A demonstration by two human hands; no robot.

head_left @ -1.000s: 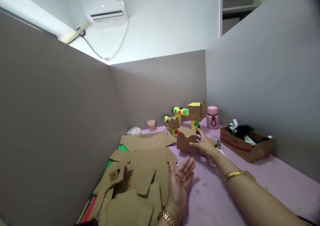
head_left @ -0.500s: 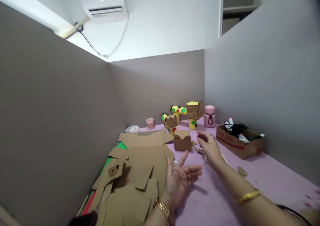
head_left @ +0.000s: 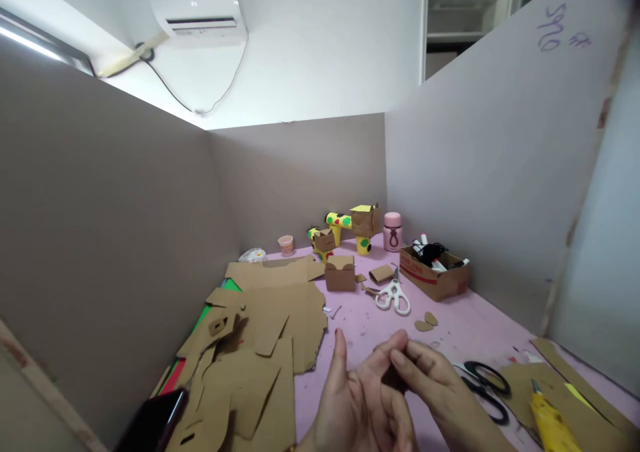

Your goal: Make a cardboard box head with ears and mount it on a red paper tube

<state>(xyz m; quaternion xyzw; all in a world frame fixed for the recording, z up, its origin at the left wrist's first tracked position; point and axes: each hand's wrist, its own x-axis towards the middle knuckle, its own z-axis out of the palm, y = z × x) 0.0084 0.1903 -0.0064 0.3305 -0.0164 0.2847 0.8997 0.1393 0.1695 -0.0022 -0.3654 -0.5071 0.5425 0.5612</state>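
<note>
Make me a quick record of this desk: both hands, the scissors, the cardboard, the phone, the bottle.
Left hand: palm up, partly cupped
Right hand: touching the left hand; any held item unclear
Black scissors: just right of the right hand
White scissors: farther back, near the marker box
Cardboard sheets: overlapping pile on the left
Phone: lower left, beside the cardboard sheets
Pink bottle: upright at the back

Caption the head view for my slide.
Left hand and right hand meet over a pink table, flat cardboard alongside.
</note>
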